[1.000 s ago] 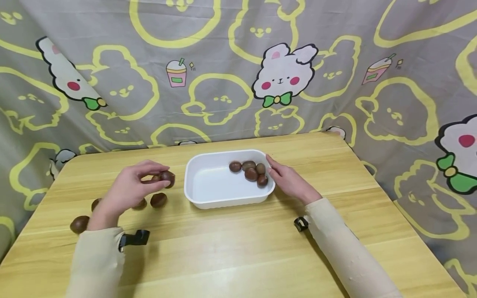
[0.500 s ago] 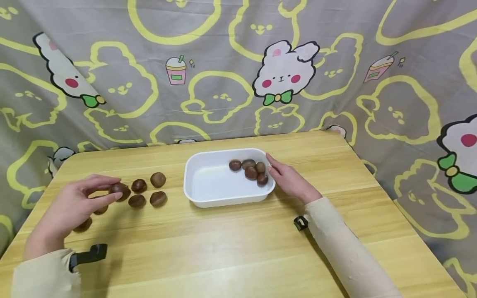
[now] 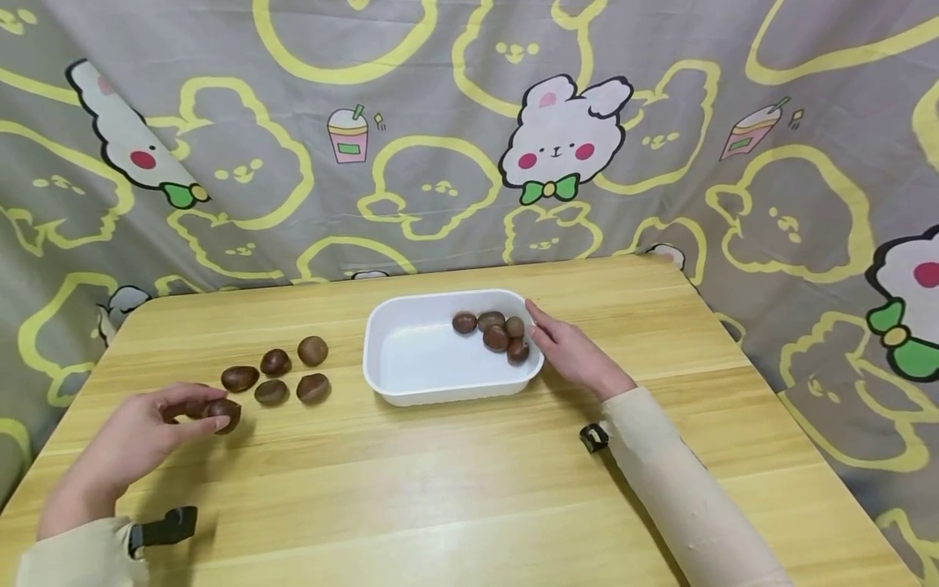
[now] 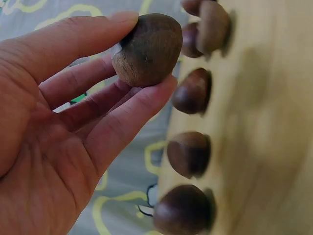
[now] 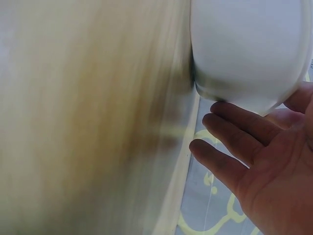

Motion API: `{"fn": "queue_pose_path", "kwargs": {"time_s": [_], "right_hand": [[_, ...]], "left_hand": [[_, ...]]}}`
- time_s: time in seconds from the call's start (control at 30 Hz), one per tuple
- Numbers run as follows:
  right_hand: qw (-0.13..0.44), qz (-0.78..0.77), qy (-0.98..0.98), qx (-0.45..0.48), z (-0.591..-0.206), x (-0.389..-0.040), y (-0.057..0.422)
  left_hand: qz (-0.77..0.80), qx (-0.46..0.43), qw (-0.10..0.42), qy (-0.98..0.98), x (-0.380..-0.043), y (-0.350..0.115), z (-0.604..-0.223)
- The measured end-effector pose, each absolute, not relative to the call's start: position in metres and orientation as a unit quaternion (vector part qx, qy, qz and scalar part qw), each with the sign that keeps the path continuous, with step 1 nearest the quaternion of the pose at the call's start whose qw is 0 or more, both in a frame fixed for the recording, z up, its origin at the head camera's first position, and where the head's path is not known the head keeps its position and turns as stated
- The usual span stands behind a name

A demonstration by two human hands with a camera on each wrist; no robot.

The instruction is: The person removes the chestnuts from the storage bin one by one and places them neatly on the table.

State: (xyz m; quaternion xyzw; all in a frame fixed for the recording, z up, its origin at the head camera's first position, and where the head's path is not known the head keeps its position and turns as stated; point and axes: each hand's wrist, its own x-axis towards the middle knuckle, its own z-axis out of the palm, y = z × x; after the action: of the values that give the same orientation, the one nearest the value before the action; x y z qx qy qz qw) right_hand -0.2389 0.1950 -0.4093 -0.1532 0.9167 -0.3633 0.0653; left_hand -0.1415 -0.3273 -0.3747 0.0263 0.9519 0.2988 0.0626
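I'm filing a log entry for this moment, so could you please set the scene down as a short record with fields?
Left hand: pinches a brown nut in its fingers
Right hand: touches the right end of the white tray
Nuts in tray: five nuts, clustered toward the right end
Nuts on table: five loose nuts in plain view; at least one more partly hidden behind the left hand
Surface: wood-grain table
Backdrop: grey curtain with cartoon prints

Right hand (image 5: 271, 164) — against white tray (image 5: 249, 44)

Grey cartoon-print curtain (image 3: 433, 98), yellowish wood-grain table (image 3: 440, 489)
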Motion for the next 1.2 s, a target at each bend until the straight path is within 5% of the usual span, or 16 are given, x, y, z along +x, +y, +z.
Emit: {"fn": "queue_pose_path", "kwargs": {"time_s": [0.63,1.2], "right_hand": [[0.067,-0.364,0.917,-0.149,-0.411,-0.240,0.195],[0.070,-0.372,0.914,-0.148,-0.412,-0.240,0.195]], "left_hand": [[0.285,0.031,0.114,0.951,-0.148,-0.324,-0.398],[0.275,0.039,0.091,0.956,-0.147,-0.327,-0.402]]}}
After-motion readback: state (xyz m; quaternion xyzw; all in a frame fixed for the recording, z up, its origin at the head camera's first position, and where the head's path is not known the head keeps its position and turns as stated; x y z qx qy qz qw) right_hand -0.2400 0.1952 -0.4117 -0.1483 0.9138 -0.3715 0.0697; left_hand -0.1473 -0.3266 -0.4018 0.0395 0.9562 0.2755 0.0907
